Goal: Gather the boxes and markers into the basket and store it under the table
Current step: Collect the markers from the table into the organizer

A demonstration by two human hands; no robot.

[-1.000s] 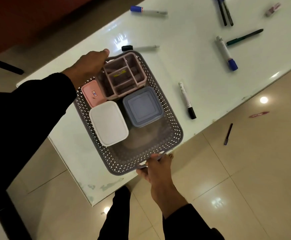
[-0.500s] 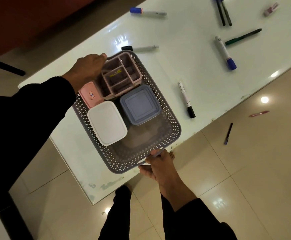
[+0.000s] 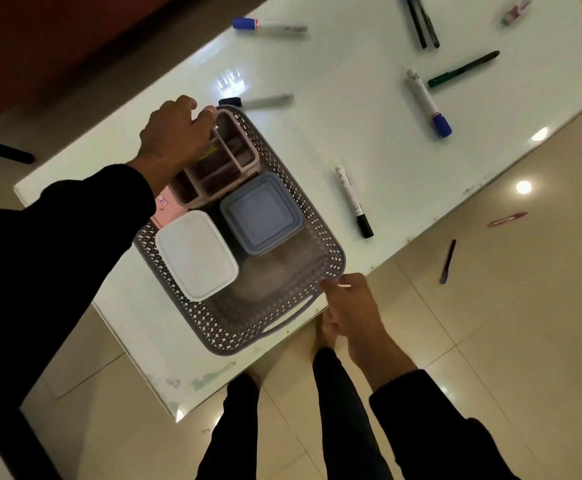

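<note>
We see a grey perforated plastic basket (image 3: 320, 244) sitting on the pale glossy table (image 3: 345, 98), near its front edge. Inside lie a white lidded rectangular box (image 3: 196, 255), a blue-grey lidded square box (image 3: 262, 213), a pink divided organiser tray (image 3: 227, 161) and, mostly hidden under the sleeve, a small pink box (image 3: 166, 211). The left hand (image 3: 175, 133) reaches over the far end of the basket, its fingers curled over the organiser's rim; whether they actually clamp it we cannot tell. The right hand (image 3: 351, 306) is just beside the basket's near corner, fingers loosely apart and gripping nothing. On the table lie a black-capped white marker (image 3: 353, 201) just right of the basket, another black-capped marker (image 3: 256, 101) beyond it, two blue-capped markers (image 3: 428, 102) (image 3: 269, 26), a green pen (image 3: 462, 69) and two dark pens (image 3: 421, 22). A dark pen (image 3: 448, 261) and a pink pen (image 3: 507, 219) lie on the tiled floor (image 3: 490, 341).
</note>
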